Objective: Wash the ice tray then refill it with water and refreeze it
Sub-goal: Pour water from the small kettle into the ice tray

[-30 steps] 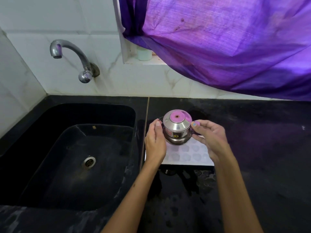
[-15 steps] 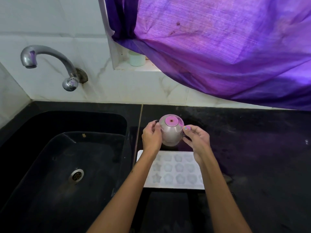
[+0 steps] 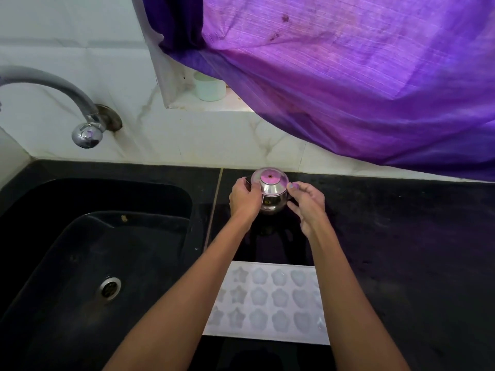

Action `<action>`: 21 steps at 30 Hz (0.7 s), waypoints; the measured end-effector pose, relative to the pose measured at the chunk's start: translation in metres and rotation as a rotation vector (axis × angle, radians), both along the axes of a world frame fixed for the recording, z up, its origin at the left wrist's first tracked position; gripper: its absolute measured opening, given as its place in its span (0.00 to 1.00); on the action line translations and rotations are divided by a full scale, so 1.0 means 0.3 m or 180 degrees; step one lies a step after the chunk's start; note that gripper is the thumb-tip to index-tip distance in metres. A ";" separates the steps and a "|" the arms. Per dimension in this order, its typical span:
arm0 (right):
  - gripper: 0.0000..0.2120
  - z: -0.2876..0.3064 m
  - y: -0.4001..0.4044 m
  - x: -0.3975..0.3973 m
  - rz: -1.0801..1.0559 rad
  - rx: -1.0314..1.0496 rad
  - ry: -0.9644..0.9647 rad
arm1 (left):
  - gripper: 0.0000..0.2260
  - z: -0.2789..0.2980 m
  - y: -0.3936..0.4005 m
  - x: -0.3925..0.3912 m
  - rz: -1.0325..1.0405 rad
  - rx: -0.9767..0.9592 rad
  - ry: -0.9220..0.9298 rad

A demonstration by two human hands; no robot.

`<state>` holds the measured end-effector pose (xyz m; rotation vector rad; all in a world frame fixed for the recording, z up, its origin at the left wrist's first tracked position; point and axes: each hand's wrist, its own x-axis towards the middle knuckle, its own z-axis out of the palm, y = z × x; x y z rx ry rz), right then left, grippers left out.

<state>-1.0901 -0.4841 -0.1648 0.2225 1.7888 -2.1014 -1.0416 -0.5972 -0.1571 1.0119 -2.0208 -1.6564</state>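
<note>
2 hands hold a steel pot [image 3: 272,195] upside down on the black counter [image 3: 401,236]: left hand [image 3: 245,200] curled round its side, right hand [image 3: 308,204] pinching its rim. Nearer, the ice tray [image 3: 270,303] lies flat on the counter, beside the sink [image 3: 80,250].

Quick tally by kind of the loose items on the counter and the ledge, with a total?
Ice tray: 1, on the counter
Steel pot: 1, held between left hand and right hand
White cup: 1, on the ledge
Total: 3
</note>
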 end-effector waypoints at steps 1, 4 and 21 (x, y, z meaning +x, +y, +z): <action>0.04 -0.004 -0.004 -0.012 -0.0009 0.0007 -0.0007 | 0.07 -0.001 -0.001 -0.009 0.0013 -0.0009 -0.0030; 0.03 -0.018 -0.010 -0.038 -0.0031 0.0043 -0.0025 | 0.09 -0.008 -0.003 -0.034 0.0031 0.0006 -0.0112; 0.11 -0.039 0.129 -0.009 -0.0168 0.0799 0.0482 | 0.18 0.015 -0.078 0.154 0.0194 0.0268 0.0094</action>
